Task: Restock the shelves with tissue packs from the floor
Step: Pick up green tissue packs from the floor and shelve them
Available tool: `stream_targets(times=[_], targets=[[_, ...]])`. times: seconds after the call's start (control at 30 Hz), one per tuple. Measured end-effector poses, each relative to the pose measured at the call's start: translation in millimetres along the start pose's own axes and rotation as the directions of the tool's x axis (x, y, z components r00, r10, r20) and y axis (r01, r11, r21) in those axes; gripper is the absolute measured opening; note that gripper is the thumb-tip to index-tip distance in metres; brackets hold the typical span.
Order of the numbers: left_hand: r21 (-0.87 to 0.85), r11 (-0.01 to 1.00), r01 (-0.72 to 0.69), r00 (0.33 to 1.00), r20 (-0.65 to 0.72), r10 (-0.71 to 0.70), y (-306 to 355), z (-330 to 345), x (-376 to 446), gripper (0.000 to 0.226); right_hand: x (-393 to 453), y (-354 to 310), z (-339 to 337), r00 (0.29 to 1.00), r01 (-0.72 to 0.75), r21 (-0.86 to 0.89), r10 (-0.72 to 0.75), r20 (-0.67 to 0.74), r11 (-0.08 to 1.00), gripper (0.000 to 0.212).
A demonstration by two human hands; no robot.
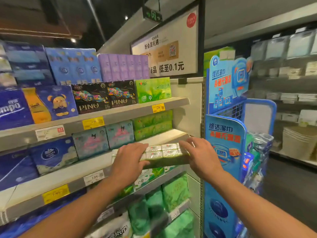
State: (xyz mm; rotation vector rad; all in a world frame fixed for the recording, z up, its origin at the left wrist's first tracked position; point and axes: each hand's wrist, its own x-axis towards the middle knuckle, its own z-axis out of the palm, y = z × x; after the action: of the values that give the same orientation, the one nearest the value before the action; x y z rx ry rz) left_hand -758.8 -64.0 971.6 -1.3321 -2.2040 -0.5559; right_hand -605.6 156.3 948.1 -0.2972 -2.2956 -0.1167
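Left hand: palm down on the near-left end of a green tissue pack, fingers spread and curled over its top edge, holding it. Right hand: at the pack's right end, fingers bent over the far top corner, also gripping; thumb contact cannot be made out. Tissue pack: a flat multi-pack of small green-and-white wrapped units, held level between both hands, long axis running roughly 9 to 3 o'clock, just in front of the lip of a grey shelf. Target gap: bare shelf board lies at 12 o'clock from the pack, right of the stacked green packs at 11 o'clock; judged the slot for the coming push forward. Both hands are about equally near; the right sits closer to the open board. Beyond, at 3 o'clock: a blue display stand. Hidden or unclear: the pack's underside, its left end beneath the left hand, the gap's depth, the floor stock.
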Motion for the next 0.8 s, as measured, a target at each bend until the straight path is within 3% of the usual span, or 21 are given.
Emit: stream_targets(times=[0.27, 0.4, 0.63, 0.8], targets=[[0.039, 0.995, 0.092, 0.996, -0.009, -0.092, -31, 86, 94, 0.055, 82, 80, 100, 0.998, 0.042, -0.008, -0.042, 0.05, 0.999, 0.052], [0.123, 0.97, 0.21, 0.977, 0.013, -0.213, -41, 132, 148, 0.054, 136, 135, 158, 0.989, 0.103, 0.022, -0.104, 0.102, 0.994, 0.065], [0.163, 0.914, 0.373, 0.919, 0.071, -0.388, -57, 193, 217, 0.052, 212, 191, 243, 0.972, 0.171, 0.165, -0.193, 0.13, 0.971, 0.049], [0.176, 0.895, 0.41, 0.894, 0.114, -0.432, -87, 225, 238, 0.045, 233, 199, 294, 0.964, 0.074, 0.244, -0.132, 0.231, 0.967, 0.038]])
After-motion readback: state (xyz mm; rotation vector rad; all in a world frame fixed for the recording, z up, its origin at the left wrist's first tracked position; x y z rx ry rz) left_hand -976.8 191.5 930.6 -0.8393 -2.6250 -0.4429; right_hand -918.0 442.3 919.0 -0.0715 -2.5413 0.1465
